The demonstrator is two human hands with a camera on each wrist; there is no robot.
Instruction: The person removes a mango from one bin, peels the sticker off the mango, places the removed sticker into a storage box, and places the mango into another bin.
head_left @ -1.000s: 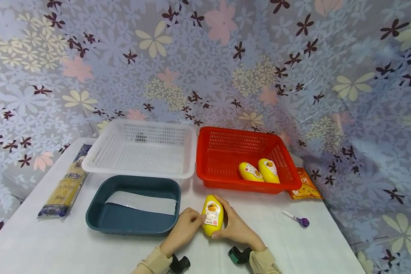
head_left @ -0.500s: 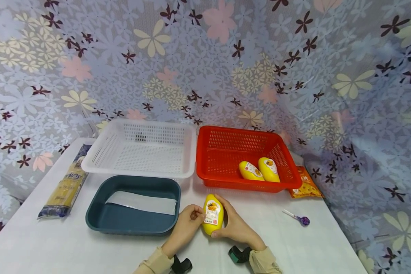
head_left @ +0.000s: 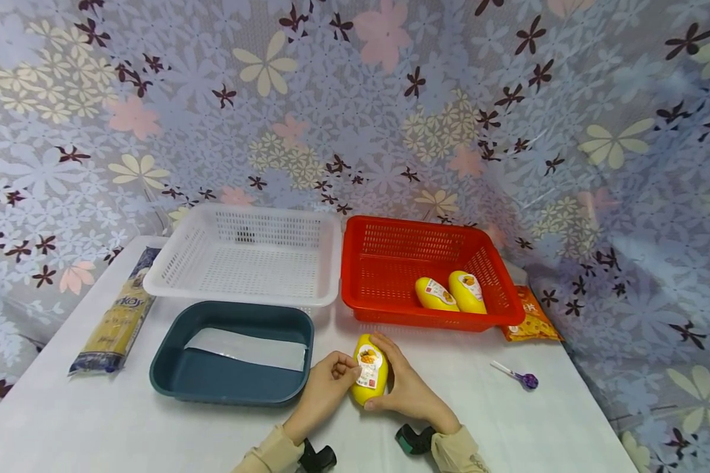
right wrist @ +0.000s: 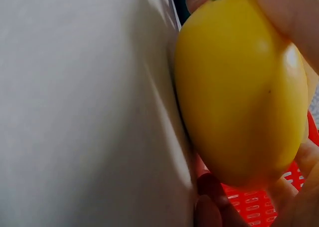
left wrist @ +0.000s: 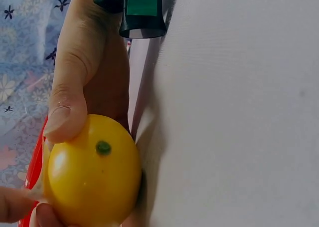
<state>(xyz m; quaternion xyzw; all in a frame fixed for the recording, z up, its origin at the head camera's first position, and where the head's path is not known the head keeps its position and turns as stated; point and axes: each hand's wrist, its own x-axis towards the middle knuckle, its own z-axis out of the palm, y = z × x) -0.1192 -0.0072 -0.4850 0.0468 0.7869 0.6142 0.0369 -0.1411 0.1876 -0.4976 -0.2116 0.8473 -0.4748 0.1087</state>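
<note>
Little moved; left fingers (head_left: 350, 376) pinch label (head_left: 369, 373); right fingers (head_left: 392, 355) hold yellow fruit (right wrist: 239, 92).

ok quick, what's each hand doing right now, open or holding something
Left hand: closed, pinching the edge of the label.
Right hand: closed, holding the yellow fruit.

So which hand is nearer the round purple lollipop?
Right: the right hand grips the yellow oval fruit, left of the lollipop; the left hand is farther left, beyond the fruit.
</note>
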